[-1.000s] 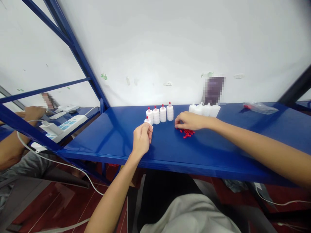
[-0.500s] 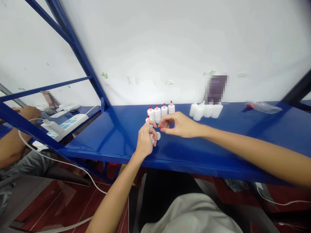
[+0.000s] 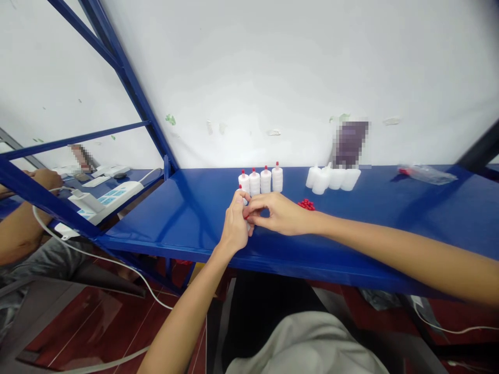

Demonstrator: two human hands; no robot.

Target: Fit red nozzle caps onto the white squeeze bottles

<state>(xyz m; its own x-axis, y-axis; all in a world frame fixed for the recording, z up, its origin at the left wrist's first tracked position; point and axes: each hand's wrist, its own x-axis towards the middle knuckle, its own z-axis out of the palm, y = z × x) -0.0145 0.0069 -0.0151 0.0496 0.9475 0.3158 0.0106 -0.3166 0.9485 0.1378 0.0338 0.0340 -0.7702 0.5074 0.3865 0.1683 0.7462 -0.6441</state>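
Observation:
My left hand [image 3: 236, 223] is wrapped round a white bottle [image 3: 248, 225], mostly hidden by the fingers. My right hand [image 3: 273, 212] pinches a small red cap [image 3: 246, 218] at the top of that bottle, and the two hands touch. Just behind them stand several white bottles with red caps [image 3: 265, 179], upright in a row, with one more partly hidden by my left hand. A pile of small red caps [image 3: 306, 204] lies beside my right wrist. Farther right is a group of white bottles [image 3: 334, 178] without red caps.
A clear plastic bag [image 3: 432, 174] with something red lies at the right of the blue table [image 3: 187, 208]. A pixelated dark object [image 3: 351, 145] is against the wall. Left, beyond the blue frame, are a power strip [image 3: 113, 200], a white cable and another person's arm [image 3: 23, 226].
My right hand has moved left and toward me, bringing the red cap to the bottle in my left hand. The pile of red caps has come into view.

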